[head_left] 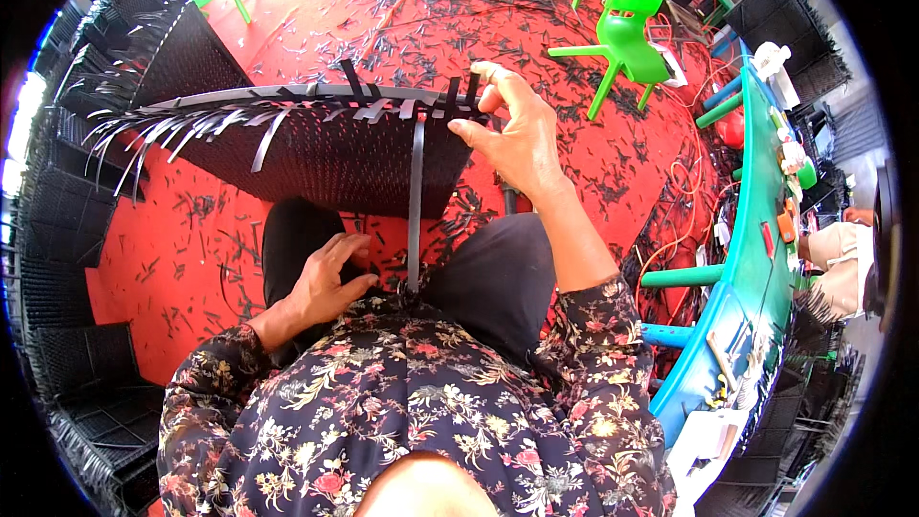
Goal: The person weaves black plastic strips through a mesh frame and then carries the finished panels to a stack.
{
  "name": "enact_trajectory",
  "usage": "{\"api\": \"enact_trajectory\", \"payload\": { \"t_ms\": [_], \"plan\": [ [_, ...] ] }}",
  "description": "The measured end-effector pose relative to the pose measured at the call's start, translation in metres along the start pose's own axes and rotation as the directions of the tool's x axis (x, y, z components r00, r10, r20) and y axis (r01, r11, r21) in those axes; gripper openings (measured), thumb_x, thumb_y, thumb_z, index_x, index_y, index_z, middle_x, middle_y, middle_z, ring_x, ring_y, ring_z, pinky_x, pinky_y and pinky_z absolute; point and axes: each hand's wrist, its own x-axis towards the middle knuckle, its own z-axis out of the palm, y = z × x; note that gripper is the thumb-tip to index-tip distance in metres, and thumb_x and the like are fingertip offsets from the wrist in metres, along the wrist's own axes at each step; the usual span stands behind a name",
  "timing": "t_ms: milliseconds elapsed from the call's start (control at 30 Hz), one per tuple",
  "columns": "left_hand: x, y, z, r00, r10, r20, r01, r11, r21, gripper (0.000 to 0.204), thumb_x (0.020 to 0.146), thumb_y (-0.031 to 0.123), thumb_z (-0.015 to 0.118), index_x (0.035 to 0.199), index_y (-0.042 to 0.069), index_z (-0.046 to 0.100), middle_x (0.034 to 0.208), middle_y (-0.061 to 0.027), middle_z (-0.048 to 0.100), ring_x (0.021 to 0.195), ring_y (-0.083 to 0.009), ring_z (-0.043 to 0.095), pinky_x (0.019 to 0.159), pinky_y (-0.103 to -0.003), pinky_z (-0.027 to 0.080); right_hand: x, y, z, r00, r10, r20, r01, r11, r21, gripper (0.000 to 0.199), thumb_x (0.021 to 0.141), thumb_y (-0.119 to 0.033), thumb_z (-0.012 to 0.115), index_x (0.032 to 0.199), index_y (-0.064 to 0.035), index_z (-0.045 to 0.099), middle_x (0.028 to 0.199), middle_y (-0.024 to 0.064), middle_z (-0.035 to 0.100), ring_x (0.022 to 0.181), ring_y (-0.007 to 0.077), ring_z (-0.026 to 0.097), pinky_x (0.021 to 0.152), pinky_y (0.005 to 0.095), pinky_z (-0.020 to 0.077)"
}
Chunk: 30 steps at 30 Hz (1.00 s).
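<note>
A black woven panel [335, 158] stands tilted in front of my knees, with loose strip ends fringing its upper rim. At its right corner my right hand [517, 139] is closed, thumb and forefinger on a short black strip [472, 93] that sticks up from the rim. Other strip ends stand beside those fingers. One long grey strip [415, 201] hangs from the rim down toward my lap. My left hand [325, 282] is over my left thigh, below the panel, its fingers loosely stretched and apart with nothing visible in them.
Black strip scraps litter the red floor [316, 19]. Green chairs [627, 33] stand at the far side. A long green and blue table [737, 258] curves along the right, carrying small items. Stacked black woven pieces [72, 278] line the left. Another person's leg [838, 263] shows far right.
</note>
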Motion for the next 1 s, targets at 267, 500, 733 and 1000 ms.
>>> {"api": "enact_trajectory", "payload": {
  "t_ms": [267,500,733,1000],
  "plan": [
    [0.013,0.011,0.003,0.999,0.026,-0.02,-0.026,1.0,-0.011,0.049,0.072,0.01,0.071,0.115,-0.003,0.05,0.1,-0.0184,0.056,0.09,-0.0324,0.059,0.076,-0.037,0.048,-0.003,0.015,0.017,0.983,-0.114,-0.147,0.126,0.989,0.072,0.018,0.07,-0.003,0.069,0.087,-0.0081,0.063,0.074,0.0023,0.056,0.07,0.0148,0.056,0.065,0.0283,0.0476],
    [0.022,0.019,0.008,0.999,0.039,-0.014,-0.04,0.998,-0.049,0.046,0.072,0.008,0.071,0.112,-0.002,0.051,0.102,-0.0178,0.056,0.088,-0.0311,0.06,0.075,-0.036,0.05,-0.003,-0.003,0.011,0.996,0.082,-0.037,-0.071,0.97,0.233,0.028,0.07,0.004,0.065,0.096,-0.0066,0.062,0.071,0.0005,0.054,0.07,0.0123,0.055,0.068,0.0261,0.0471],
    [0.028,0.028,0.01,0.998,0.062,-0.014,-0.063,0.996,-0.064,0.046,0.073,0.007,0.07,0.113,-0.002,0.05,0.102,-0.0169,0.056,0.088,-0.0298,0.061,0.075,-0.036,0.05,0.001,-0.007,0.012,0.994,-0.109,-0.012,0.108,0.994,-0.022,0.027,0.066,-0.006,0.073,0.092,-0.0089,0.065,0.069,0.0023,0.055,0.065,0.0146,0.054,0.062,0.0296,0.0446],
    [0.054,0.038,0.007,0.964,0.207,-0.166,-0.216,0.976,-0.037,0.05,0.072,0.001,0.067,0.117,-0.002,0.047,0.095,-0.0161,0.057,0.082,-0.0272,0.062,0.072,-0.035,0.05,-0.003,0.002,0.023,0.97,-0.137,-0.203,0.158,0.983,0.089,0.01,0.067,-0.01,0.07,0.075,-0.0084,0.065,0.066,0.0056,0.058,0.067,0.0225,0.06,0.065,0.0341,0.0472]
  ]
}}
